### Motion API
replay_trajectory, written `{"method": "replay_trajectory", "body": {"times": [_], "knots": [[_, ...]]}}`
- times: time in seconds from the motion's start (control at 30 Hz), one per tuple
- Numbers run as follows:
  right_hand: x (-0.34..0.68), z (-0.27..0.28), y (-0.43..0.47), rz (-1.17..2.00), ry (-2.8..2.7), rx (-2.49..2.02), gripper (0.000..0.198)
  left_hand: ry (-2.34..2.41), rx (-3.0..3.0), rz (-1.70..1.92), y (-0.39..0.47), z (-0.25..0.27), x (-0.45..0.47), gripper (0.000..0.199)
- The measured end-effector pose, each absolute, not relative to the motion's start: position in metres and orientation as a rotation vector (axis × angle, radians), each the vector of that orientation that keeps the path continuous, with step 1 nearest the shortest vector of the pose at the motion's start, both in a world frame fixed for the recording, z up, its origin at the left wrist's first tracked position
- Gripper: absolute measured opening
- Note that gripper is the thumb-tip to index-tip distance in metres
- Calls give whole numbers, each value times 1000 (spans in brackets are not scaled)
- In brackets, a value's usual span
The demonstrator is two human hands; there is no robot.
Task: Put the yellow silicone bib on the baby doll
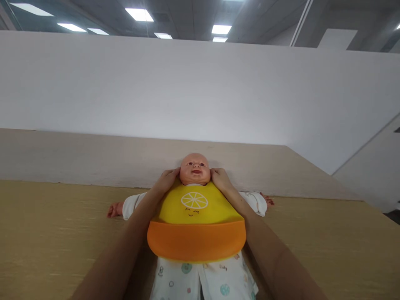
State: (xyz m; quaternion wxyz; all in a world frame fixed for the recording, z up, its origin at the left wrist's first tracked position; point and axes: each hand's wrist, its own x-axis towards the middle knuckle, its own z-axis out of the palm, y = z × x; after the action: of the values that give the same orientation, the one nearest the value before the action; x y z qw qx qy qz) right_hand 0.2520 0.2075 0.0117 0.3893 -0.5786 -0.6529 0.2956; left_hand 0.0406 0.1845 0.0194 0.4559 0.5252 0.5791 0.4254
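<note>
Yellow-and-orange bib (196,229) lying just below the doll's head (195,166), left hand (168,180) and right hand (220,179) flanking that head, touching bib's upper edges, both curling, cannot tell if pinching

Support: light-brown table (62,241). Directly on it: 1 doll (195,166), flat on its back, spread-armed. Table surface extends to either side of the doll.

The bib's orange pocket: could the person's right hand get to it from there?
Probably yes: the right hand is up beside the doll's head, but nothing covers the orange pocket.
</note>
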Motion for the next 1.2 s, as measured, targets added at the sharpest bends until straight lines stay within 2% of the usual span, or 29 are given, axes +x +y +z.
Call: {"method": "replay_trajectory", "body": {"times": [0.37,0.67,1.2], "knots": [[256,9,208,783,-1666,-1459,25,1403,1297,1024,186,16,35,52],[260,5,209,820,-1673,-1388,25,1568,1355,1022,185,21,37,44],[261,0,211,889,-1619,-1352,30,1512,1435,1067,174,24,35,38]]}}
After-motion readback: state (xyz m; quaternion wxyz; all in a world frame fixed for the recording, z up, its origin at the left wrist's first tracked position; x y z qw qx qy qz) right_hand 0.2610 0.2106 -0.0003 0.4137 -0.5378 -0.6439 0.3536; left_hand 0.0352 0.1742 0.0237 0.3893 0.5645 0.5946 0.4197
